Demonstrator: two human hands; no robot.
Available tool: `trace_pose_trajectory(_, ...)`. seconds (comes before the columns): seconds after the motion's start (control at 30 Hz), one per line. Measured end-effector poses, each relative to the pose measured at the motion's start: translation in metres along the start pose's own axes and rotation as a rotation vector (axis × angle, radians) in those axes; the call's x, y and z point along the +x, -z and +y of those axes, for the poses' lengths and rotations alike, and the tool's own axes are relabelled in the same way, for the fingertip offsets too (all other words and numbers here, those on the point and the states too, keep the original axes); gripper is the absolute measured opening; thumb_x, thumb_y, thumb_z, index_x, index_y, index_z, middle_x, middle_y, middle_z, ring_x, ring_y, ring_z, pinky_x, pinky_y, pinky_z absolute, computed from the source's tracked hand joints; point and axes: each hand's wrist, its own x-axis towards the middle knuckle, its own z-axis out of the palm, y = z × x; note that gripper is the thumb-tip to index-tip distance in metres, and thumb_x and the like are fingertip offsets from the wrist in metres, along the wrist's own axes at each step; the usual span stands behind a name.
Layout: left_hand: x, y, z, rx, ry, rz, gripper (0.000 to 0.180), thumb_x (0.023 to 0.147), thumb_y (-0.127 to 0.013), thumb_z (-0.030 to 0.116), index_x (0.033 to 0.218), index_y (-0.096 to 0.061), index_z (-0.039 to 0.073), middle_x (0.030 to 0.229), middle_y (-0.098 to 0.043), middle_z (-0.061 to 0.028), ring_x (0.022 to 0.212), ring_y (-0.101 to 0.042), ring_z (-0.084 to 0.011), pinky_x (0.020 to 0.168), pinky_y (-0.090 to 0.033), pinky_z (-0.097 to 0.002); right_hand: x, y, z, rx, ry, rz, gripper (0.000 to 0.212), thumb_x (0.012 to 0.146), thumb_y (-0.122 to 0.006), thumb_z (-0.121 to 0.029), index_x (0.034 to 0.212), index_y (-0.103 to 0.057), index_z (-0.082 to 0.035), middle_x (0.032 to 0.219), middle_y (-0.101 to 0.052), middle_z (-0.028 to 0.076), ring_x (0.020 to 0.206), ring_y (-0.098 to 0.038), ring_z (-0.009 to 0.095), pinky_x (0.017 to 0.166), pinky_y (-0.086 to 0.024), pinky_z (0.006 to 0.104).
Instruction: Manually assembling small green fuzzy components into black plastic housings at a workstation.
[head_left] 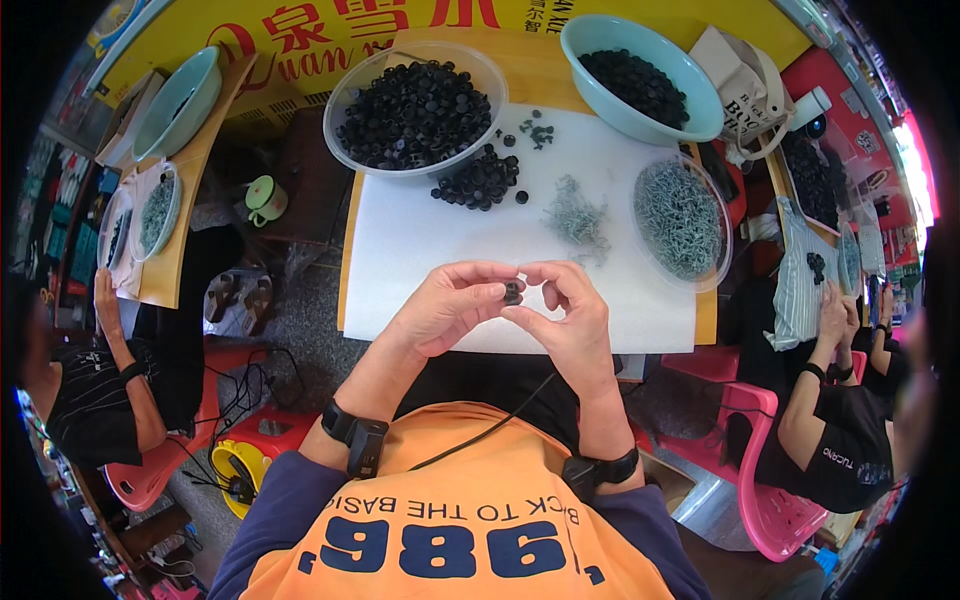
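Over the near part of the white sheet [420, 245], my two hands meet at the fingertips. My left hand [447, 308] is closed in a pinch on a small black round part [512, 293]. Thumb and fingers of my right hand [568, 318] are curled together against the same part; what else they pinch, if anything, is hidden. Beyond them lie a loose pile of black round caps [478, 182] and a scatter of silvery screws [578, 217]. A clear round tub [335, 120] heaped with black caps stands at the back left. To the right sits a clear dish of screws [680, 218].
A pale green basin [705, 95] of black parts stands at the back right, beside a cream bag [735, 75]. Co-workers sit at side tables left and right, near a pink chair [750, 440]. A green mug [265, 200] is off the table's left side.
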Motion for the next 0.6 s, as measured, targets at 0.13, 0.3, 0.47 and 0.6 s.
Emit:
trace_pose_trajectory(0.13,0.002,-0.003,0.002,-0.045,0.019,-0.039,0.036,0.085,-0.068,0.003,0.118,-0.056,0.003,0.107,-0.064,-0.0114,0.098,-0.064,-0.0181,0.088,-0.052,-0.0319,0.001,0.004,0.013,0.086,-0.003,-0.061,0.038,0.069,-0.081,-0.01,0.105,-0.071,-0.009,0.1,-0.061,0.004,0.075,-0.049,0.011,0.067,-0.044,0.0244)
trace_pose_trajectory(0.3,0.004,-0.004,0.003,-0.063,0.082,-0.056,0.044,0.082,-0.072,0.005,0.121,-0.05,0.005,0.107,-0.063,-0.0087,0.096,-0.064,-0.0164,0.086,-0.053,-0.0302,0.004,0.008,0.011,0.106,0.049,-0.177,0.035,0.071,-0.08,-0.009,0.105,-0.072,-0.009,0.104,-0.062,0.006,0.094,-0.058,0.015,0.077,-0.046,0.0276)
trace_pose_trajectory(0.47,0.005,-0.002,0.002,-0.064,0.15,-0.071,0.043,0.081,-0.073,0.006,0.119,-0.052,0.005,0.106,-0.063,-0.0079,0.095,-0.063,-0.015,0.086,-0.053,-0.0291,0.004,0.009,0.014,0.19,0.016,-0.208,0.03,0.07,-0.079,-0.007,0.099,-0.071,-0.004,0.103,-0.064,0.007,0.096,-0.059,0.018,0.084,-0.047,0.031)
trace_pose_trajectory(0.6,0.003,-0.005,0.002,-0.054,0.163,-0.056,0.041,0.082,-0.072,0.005,0.118,-0.052,0.004,0.105,-0.064,-0.0079,0.095,-0.064,-0.0154,0.086,-0.053,-0.0294,0.005,0.01,0.014,0.12,0.083,-0.206,0.027,0.069,-0.079,-0.006,0.094,-0.069,-0.002,0.098,-0.067,0.007,0.097,-0.059,0.022,0.085,-0.047,0.0318)
